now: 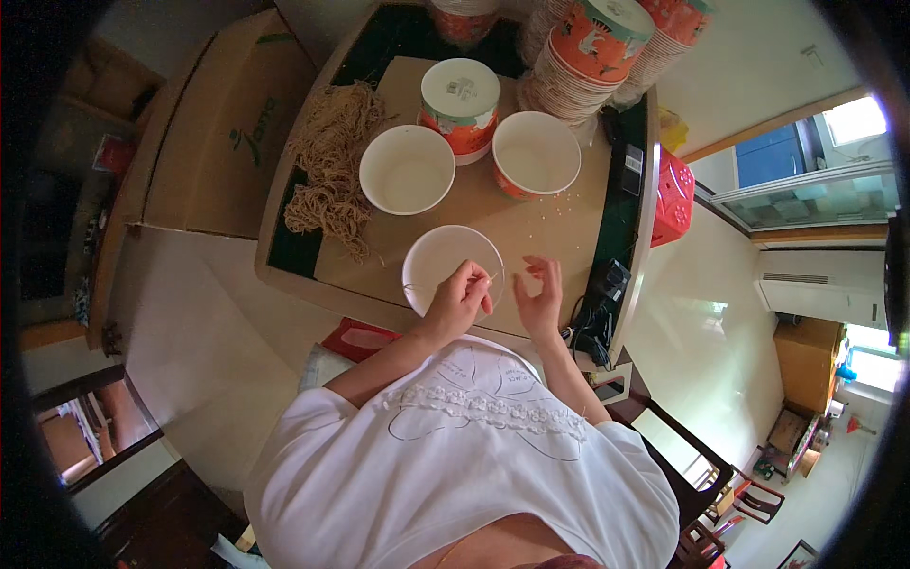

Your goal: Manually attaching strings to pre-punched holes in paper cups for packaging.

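My left hand is closed in a pinch over a white paper bowl at the table's near edge. A thin beige string shows at its fingertips, small and hard to make out. My right hand hovers just right of that bowl, fingers apart and partly curled, with nothing visible in it. Two more open paper bowls, one on the left and one on the right, stand farther back. Between them an orange bowl with a green band is turned upside down. A tangled pile of beige string lies to the left.
Tall stacks of orange paper bowls rise at the back right. A flat cardboard sheet covers much of the table. Black adapters and cables lie along the right edge, beside a red stool. A large cardboard box stands left.
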Tool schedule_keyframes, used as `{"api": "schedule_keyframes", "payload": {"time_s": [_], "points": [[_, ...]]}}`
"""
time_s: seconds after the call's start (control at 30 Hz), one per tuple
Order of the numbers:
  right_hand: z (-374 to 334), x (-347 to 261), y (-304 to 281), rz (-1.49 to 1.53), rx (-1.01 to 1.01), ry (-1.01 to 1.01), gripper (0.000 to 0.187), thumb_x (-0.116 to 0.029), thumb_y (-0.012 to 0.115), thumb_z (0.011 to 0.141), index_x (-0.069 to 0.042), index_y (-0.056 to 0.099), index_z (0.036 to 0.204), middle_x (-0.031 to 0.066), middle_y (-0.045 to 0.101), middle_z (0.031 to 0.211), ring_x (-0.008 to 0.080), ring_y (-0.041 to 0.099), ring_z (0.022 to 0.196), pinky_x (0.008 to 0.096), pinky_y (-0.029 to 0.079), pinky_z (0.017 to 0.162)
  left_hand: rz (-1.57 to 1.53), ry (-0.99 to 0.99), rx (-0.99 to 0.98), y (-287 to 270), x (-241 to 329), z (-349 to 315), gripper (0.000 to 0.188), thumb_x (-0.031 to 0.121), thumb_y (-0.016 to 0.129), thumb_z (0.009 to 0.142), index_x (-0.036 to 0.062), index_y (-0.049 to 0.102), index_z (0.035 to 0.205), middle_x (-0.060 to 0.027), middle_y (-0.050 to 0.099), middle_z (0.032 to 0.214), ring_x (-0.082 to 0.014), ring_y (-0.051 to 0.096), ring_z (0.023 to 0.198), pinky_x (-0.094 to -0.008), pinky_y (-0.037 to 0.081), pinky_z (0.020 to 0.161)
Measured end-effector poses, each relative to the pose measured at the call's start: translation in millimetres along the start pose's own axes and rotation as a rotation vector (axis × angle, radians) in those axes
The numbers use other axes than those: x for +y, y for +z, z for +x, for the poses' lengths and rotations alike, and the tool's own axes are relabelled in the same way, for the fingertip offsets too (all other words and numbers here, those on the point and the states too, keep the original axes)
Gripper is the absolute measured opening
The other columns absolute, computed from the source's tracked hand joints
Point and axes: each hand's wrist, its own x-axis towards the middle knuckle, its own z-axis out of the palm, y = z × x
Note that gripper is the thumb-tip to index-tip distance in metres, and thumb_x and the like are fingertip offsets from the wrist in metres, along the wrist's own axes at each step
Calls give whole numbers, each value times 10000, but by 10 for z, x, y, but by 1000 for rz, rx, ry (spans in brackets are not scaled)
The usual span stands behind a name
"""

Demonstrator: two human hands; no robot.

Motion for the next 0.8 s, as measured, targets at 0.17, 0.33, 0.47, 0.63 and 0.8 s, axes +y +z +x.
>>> {"api": "schedule_keyframes", "payload": {"time_s": [0.17, 0.33, 0.47, 0.63, 0.8], "points": [[38, -171, 105, -162, -138, -24, 184, -42, 666, 751, -44, 616, 928, 130, 580, 879, 286, 583, 779, 352, 483, 668, -10, 41, -36, 82, 64, -52, 86, 101, 493, 920, 39, 480, 861, -11, 529, 644, -63, 485, 567, -209, 393, 519], [49, -189, 82, -216, -201, 16, 72, -86, 654, 773, -31, 640, 818, 162, 607, 751, 342, 592, 668, 361, 483, 598, 71, 12, -98, 117, 261, -115, 128, 74, 515, 902, 18, 497, 789, -3, 511, 639, -55, 493, 560, -219, 400, 498], [148, -374, -160, -228, -316, 137, 111, -110, 653, 774, -15, 634, 828, 158, 626, 682, 299, 613, 589, 341, 483, 559, 104, 50, -198, 60, 771, -182, 80, 68, 551, 876, 15, 552, 816, 13, 527, 651, -42, 497, 580, -212, 414, 519], [675, -1096, -847, -17, -245, 267, 60, -30, 597, 818, -11, 601, 875, 51, 598, 669, 90, 572, 581, 238, 465, 533, 230, 323, -265, -124, 1631, 19, 44, 43, 571, 840, 17, 551, 870, -79, 600, 710, -150, 591, 648, -297, 461, 592], [1803, -1436, -1320, 51, 250, -404, 90, 34, 571, 822, -24, 532, 878, 46, 570, 751, 111, 579, 630, 236, 475, 569, 540, 860, -156, -99, 2351, 667, 63, 54, 605, 810, 41, 563, 854, -120, 601, 731, -276, 610, 672, -349, 460, 574]]}}
